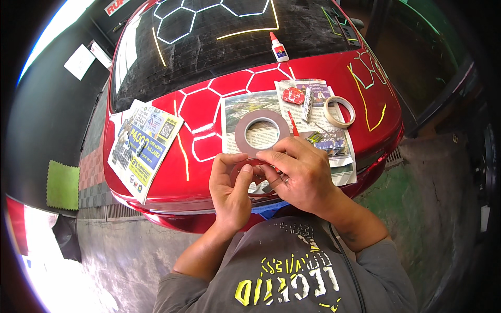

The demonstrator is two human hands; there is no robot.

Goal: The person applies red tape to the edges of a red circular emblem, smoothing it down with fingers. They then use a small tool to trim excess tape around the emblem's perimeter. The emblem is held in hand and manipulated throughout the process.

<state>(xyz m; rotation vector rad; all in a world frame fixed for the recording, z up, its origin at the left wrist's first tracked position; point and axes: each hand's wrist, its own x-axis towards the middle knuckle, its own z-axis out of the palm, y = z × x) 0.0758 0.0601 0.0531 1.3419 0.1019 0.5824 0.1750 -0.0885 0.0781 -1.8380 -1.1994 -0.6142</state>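
My left hand [233, 190] and my right hand [307, 175] meet in front of me, fingertips pinched together. Between them is a thin reddish ring-shaped item [252, 162], partly covered by my fingers; it looks like a narrow roll of tape. Just beyond my fingertips, a wide grey-brown tape roll [241, 134] lies on a newspaper sheet [233, 107]. A slim red tool [293, 124] lies beside that roll, and a masking tape roll [350, 106] sits further right. Behind them are a white marker [307, 104] and a crumpled red-and-white piece [293, 95].
The papers rest on the rear of a red car [156, 182] with white hexagon tape lines. A white glue bottle [279, 48] with a red tip stands near the dark rear window [219, 57]. Another newspaper [143, 148] lies left. A dark cable [347, 261] hangs along my shirt.
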